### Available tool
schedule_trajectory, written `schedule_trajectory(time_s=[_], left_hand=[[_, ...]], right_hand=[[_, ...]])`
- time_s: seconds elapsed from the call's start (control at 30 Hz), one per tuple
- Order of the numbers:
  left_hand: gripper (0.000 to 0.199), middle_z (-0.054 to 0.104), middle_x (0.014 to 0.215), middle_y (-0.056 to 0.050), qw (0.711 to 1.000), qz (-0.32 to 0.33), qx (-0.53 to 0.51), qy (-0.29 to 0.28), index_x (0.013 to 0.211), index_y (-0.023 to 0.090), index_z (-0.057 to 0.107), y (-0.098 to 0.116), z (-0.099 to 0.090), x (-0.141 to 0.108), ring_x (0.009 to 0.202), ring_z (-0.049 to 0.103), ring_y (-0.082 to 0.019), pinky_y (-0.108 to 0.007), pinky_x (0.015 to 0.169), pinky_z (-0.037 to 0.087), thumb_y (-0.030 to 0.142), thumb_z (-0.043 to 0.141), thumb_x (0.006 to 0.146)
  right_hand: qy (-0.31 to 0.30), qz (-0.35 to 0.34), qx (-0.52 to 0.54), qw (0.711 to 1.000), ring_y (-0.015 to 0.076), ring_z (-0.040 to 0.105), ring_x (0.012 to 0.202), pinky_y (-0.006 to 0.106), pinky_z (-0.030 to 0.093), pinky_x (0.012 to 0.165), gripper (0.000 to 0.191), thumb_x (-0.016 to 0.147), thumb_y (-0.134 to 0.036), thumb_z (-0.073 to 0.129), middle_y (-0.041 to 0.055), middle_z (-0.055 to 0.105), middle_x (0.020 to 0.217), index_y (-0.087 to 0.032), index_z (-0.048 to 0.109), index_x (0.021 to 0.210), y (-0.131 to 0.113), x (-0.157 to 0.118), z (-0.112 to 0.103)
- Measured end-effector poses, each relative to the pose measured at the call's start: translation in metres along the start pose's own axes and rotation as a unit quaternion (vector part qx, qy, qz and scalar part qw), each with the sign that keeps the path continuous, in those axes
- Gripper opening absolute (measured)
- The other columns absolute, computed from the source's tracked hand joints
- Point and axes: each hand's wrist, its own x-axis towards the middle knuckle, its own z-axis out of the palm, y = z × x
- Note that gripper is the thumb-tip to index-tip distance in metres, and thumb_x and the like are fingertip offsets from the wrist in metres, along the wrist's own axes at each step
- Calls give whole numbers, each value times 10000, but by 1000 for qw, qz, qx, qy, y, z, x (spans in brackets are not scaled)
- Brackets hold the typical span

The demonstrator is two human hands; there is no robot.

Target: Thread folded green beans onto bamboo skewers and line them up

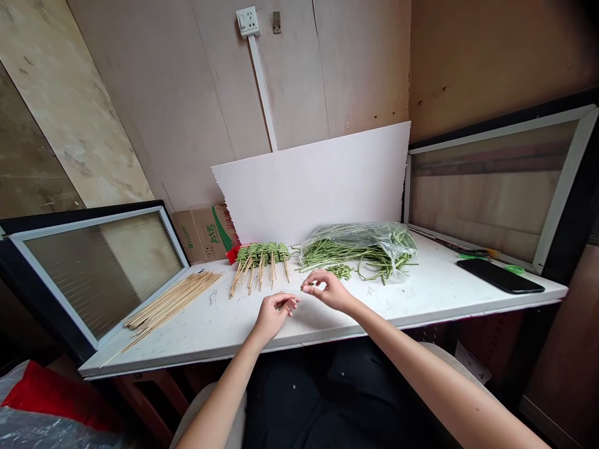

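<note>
My left hand [274, 315] is closed above the front of the white table, fingers curled and pressed together; what lies in them is too small to make out. Beside it, slightly higher, my right hand [327, 292] pinches a small green bean piece between thumb and fingers. The two hands are close but apart. Just beyond my right hand lies a small pile of cut bean pieces [340, 271]. Long green beans [337, 248] spill from a clear plastic bag [397, 240]. Several skewers threaded with bean pieces [262, 252] lie side by side beyond my left hand.
Bare bamboo skewers [175, 302] are heaped on the left of the table [388, 308]. A black phone [500, 275] and a green ring [515, 269] lie on the right. A cardboard box [201, 234] and a white board [318, 181] stand behind; framed panels flank both sides.
</note>
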Motion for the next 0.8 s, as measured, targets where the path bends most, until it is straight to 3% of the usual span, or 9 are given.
schedule_trajectory(time_s=[0.17,0.3,0.4,0.5,0.6,0.7,0.77,0.8], left_hand=[[516,741,851,-113,998,-38,-36,37,1034,95,806,-15,-6,5,607,540,-119,-267,594,488,576,761,852],[484,741,971,-113,997,-52,-57,15,1155,107,788,-14,-10,5,685,570,-113,-293,718,534,491,755,862],[479,732,1019,-113,995,-67,-73,10,1194,106,763,-8,-9,4,748,619,-122,-311,792,556,447,770,858],[552,731,1014,-121,992,-84,-97,10,1223,95,712,-3,-6,3,778,681,-151,-328,794,572,454,827,820],[647,734,970,-122,989,-91,-119,7,1245,95,657,-1,-4,2,788,729,-193,-337,753,579,489,875,780],[715,740,902,-104,987,-90,-132,1,1267,99,614,3,-2,1,768,748,-211,-347,745,586,513,898,758],[738,747,874,-92,986,-96,-136,-8,1272,111,597,5,-1,1,764,759,-220,-363,764,597,523,907,745],[735,749,864,-86,985,-101,-136,-13,1259,117,596,6,0,0,762,764,-225,-369,770,601,529,910,738]], right_hand=[[46,63,-208,975,295,629,941,413,493,883,322,928,-499,708,117,756,879,-209,828,857,41,-3,-23],[52,146,-282,947,349,648,1002,394,491,847,219,902,-344,741,135,761,790,-211,805,740,70,-14,-26],[42,185,-305,933,365,668,986,397,489,836,220,897,-320,749,149,759,758,-198,796,720,78,-18,-25],[50,198,-304,931,359,683,956,405,496,832,254,913,-413,738,145,760,750,-190,809,814,73,-17,-24],[57,140,-270,951,326,691,961,407,502,879,366,963,-522,658,133,775,818,-192,808,921,55,-10,-23],[-21,50,-123,991,271,711,934,380,519,878,543,1043,-617,462,128,792,997,-189,796,1026,26,-3,-18],[-70,28,-7,997,252,722,964,354,532,850,625,1072,-637,349,127,787,1074,-187,782,1112,6,-1,-12],[-88,25,28,995,246,724,968,341,533,830,606,1061,-648,387,122,787,1078,-191,775,1151,-3,-1,-8]])
